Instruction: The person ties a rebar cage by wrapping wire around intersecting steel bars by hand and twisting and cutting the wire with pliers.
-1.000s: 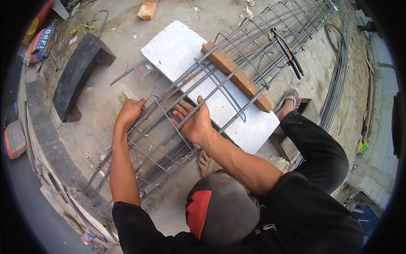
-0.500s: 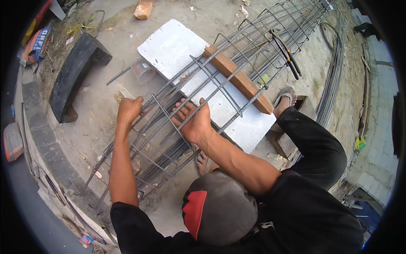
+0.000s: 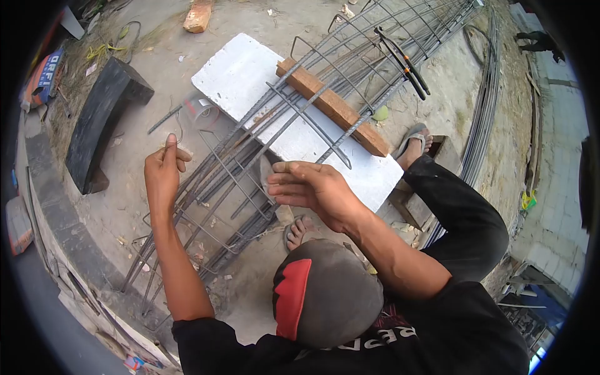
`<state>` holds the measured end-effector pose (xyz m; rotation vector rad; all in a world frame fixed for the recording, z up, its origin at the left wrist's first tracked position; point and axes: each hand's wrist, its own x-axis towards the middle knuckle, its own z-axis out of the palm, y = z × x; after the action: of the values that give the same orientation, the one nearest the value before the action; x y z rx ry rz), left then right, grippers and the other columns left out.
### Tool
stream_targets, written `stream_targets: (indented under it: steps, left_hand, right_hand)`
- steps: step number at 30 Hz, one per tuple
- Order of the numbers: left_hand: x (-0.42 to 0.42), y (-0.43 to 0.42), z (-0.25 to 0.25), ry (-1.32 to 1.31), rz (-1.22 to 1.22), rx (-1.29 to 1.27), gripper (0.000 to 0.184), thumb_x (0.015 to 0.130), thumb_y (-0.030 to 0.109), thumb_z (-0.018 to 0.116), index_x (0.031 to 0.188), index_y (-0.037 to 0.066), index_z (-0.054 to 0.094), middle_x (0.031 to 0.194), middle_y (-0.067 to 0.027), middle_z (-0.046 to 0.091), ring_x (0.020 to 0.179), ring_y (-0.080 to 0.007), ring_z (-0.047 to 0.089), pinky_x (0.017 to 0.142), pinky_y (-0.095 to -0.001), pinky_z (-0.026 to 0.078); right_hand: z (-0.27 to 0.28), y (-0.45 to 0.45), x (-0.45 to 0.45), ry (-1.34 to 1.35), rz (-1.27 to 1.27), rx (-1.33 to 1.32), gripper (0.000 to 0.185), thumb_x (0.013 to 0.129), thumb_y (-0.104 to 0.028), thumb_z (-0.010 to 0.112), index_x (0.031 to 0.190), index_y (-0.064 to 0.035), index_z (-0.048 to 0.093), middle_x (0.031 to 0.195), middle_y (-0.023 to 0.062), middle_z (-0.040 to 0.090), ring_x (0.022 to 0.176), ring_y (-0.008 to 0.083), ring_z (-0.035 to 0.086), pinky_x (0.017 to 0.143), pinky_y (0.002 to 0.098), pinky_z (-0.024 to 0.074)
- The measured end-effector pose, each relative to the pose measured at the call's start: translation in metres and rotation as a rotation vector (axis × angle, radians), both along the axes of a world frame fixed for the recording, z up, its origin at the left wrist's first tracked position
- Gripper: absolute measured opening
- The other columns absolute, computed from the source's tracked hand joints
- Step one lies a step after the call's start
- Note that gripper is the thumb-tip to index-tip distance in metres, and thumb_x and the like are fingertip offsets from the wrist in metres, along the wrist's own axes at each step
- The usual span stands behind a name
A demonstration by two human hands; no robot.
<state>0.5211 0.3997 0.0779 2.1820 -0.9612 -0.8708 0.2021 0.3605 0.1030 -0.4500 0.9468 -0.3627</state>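
Note:
A rebar cage (image 3: 215, 169) of long ribbed bars and bent square stirrups runs diagonally across the ground. My left hand (image 3: 164, 178) is closed beside the cage's left edge, thumb over curled fingers, with a thin wire (image 3: 180, 128) sticking up from the pinch. My right hand (image 3: 315, 190) is at the cage's near side, fingers stretched out together and nothing visible in it. The cage passes over a white foam slab (image 3: 231, 72). A wooden block (image 3: 337, 106) lies across the slab, among the bars.
Cutters with black and orange handles (image 3: 406, 65) rest on the bars at upper right. A clear plastic cup (image 3: 201, 112) and a dark curved block (image 3: 103, 122) are on the left. A brick (image 3: 197, 16) lies at the top. Long rods (image 3: 484, 100) stretch along the right.
My right hand has come out from between the bars, moving right and turning over. My left hand has moved left, away from the bars. The view has shifted slightly.

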Motion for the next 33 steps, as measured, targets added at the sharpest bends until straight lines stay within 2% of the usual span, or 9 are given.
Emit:
stream_targets:
  steps: [4,7,10,13,18,23,26,30,33]
  left_hand:
    - [-0.072,0.017,0.053,0.469,0.038,-0.111,0.062,0.111,0.050,0.046,0.092,-0.002,0.074,0.068,-0.0042,0.063,0.054,-0.0062,0.051,0.047,-0.0221,0.034]
    - [-0.116,0.031,0.057,0.779,0.125,-0.193,0.055,0.113,0.045,0.044,0.104,-0.002,0.070,0.074,-0.0054,0.065,0.055,-0.0053,0.052,0.044,-0.0184,0.034]
    - [-0.140,0.052,0.049,0.972,0.194,-0.254,0.049,0.114,0.042,0.043,0.112,-0.002,0.067,0.080,-0.0068,0.067,0.057,-0.0066,0.055,0.043,-0.0177,0.035]
    - [-0.165,0.070,0.053,0.893,0.227,-0.185,0.045,0.114,0.039,0.042,0.115,0.000,0.065,0.082,-0.0066,0.068,0.064,-0.0075,0.060,0.051,-0.0184,0.043]
    - [-0.192,0.080,0.000,1.194,-0.219,0.250,0.043,0.113,0.038,0.045,0.127,0.000,0.060,0.097,-0.0090,0.070,0.086,-0.0128,0.067,0.076,-0.0297,0.056]
    - [-0.236,0.068,-0.027,0.577,-0.518,-0.417,0.034,0.108,0.029,0.057,0.122,-0.002,0.061,0.101,-0.0074,0.066,0.088,-0.0148,0.063,0.075,-0.0325,0.051]
    - [-0.219,0.043,0.020,1.206,-0.312,0.256,0.042,0.104,0.032,0.064,0.128,-0.003,0.062,0.113,-0.0121,0.071,0.104,-0.0173,0.066,0.088,-0.0346,0.054]
    - [-0.188,0.075,0.015,0.824,-0.202,-0.135,0.037,0.106,0.030,0.063,0.125,-0.002,0.066,0.114,-0.0090,0.071,0.100,-0.0132,0.066,0.092,-0.0326,0.054]
    - [-0.164,0.072,0.012,0.549,-0.147,-0.168,0.036,0.106,0.027,0.064,0.125,-0.003,0.065,0.112,-0.0111,0.072,0.106,-0.0147,0.067,0.094,-0.0330,0.054]
  right_hand:
    - [0.064,-0.045,-0.050,0.098,0.114,-0.418,0.044,0.108,-0.032,0.059,0.129,0.0067,0.065,0.108,0.0155,0.074,0.096,0.0220,0.074,0.086,0.0332,0.0603]
    - [0.034,-0.083,-0.084,0.539,-0.142,-0.829,0.034,0.107,-0.028,0.061,0.112,0.0042,0.070,0.091,0.0095,0.072,0.079,0.0144,0.068,0.074,0.0301,0.0566]
    - [0.010,-0.081,-0.117,0.903,-0.070,-1.004,0.030,0.106,-0.027,0.062,0.104,0.0015,0.070,0.084,0.0051,0.069,0.074,0.0109,0.063,0.068,0.0285,0.0525]
    - [0.018,-0.045,-0.096,0.736,0.015,-0.881,0.033,0.105,-0.031,0.065,0.098,0.0009,0.068,0.080,0.0023,0.067,0.072,0.0093,0.061,0.064,0.0278,0.0493]
    - [0.008,0.000,-0.051,0.219,0.435,-0.699,0.055,0.105,-0.049,0.061,0.127,0.0003,0.071,0.107,0.0151,0.075,0.105,0.0227,0.069,0.096,0.0374,0.0533]
    - [0.015,0.014,-0.040,0.199,0.439,-0.763,0.042,0.107,-0.037,0.061,0.119,0.0023,0.072,0.099,0.0125,0.075,0.098,0.0223,0.070,0.090,0.0366,0.0547]
    - [0.019,0.007,-0.057,0.225,0.200,-0.662,0.037,0.109,-0.032,0.058,0.113,0.0028,0.071,0.081,0.0071,0.068,0.080,0.0167,0.066,0.078,0.0325,0.0543]
    - [0.035,-0.017,-0.110,0.439,-0.139,-0.557,0.035,0.110,-0.032,0.058,0.112,0.0007,0.071,0.064,-0.0075,0.036,0.055,0.0036,0.033,0.051,0.0221,0.0340]
    - [0.033,-0.025,-0.137,0.685,-0.142,-0.524,0.033,0.107,-0.031,0.062,0.108,-0.0003,0.074,0.065,-0.0102,0.037,0.056,0.0021,0.033,0.050,0.0218,0.0270]
